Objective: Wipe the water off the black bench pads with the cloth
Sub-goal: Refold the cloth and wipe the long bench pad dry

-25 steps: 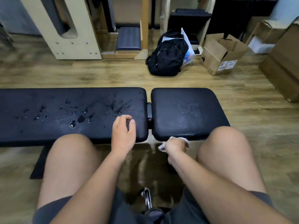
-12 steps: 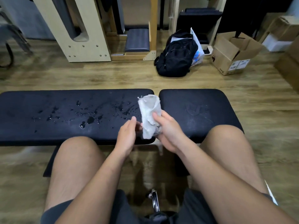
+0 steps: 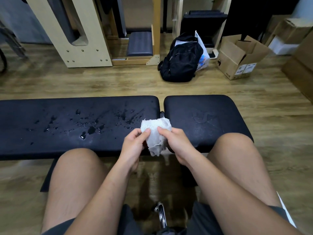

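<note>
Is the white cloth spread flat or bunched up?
Bunched up: the cloth is crumpled between both hands, left hand and right hand, above the long bench pad.

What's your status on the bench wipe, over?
Left hand and right hand both pinching the cloth. Water drops on long pad, unwiped. Short pad looks dry. Nothing blocking.

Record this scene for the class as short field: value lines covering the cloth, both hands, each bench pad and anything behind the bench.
cloth: white, bunched, held above the pads
left hand: pinching cloth
right hand: pinching cloth
long left pad: water droplets across it
short right pad: no clear droplets
behind: black backpack, open cardboard box
</note>
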Demonstrator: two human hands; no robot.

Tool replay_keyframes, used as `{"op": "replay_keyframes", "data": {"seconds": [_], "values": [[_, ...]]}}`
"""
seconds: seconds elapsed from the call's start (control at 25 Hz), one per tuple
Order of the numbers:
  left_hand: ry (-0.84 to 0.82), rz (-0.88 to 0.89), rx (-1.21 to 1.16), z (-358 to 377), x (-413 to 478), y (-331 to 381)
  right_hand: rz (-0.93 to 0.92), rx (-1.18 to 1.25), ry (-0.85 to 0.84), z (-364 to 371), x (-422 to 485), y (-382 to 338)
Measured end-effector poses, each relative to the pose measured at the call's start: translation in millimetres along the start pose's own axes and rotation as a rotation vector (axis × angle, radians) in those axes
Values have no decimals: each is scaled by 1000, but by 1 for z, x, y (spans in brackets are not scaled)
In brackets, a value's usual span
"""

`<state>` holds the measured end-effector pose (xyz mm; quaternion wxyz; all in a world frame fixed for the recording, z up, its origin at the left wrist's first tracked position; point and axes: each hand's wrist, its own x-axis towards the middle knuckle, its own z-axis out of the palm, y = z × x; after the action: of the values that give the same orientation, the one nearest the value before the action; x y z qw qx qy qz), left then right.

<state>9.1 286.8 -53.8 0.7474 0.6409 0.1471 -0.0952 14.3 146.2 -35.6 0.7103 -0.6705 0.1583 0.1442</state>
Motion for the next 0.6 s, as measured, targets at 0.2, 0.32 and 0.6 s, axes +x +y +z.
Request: {"op": "replay_keyframes", "data": {"seconds": [0.2,0.32,0.6], "values": [[88,-41,-118,3,2,-1,-98,38,76,-4,-1,-16],[44,-190,-118,-1,2,0,-29,356,-91,-13,-7,-30],[-170,-263,-410,-5,0,9,-28,385,-23,-26,4,-28]]}}
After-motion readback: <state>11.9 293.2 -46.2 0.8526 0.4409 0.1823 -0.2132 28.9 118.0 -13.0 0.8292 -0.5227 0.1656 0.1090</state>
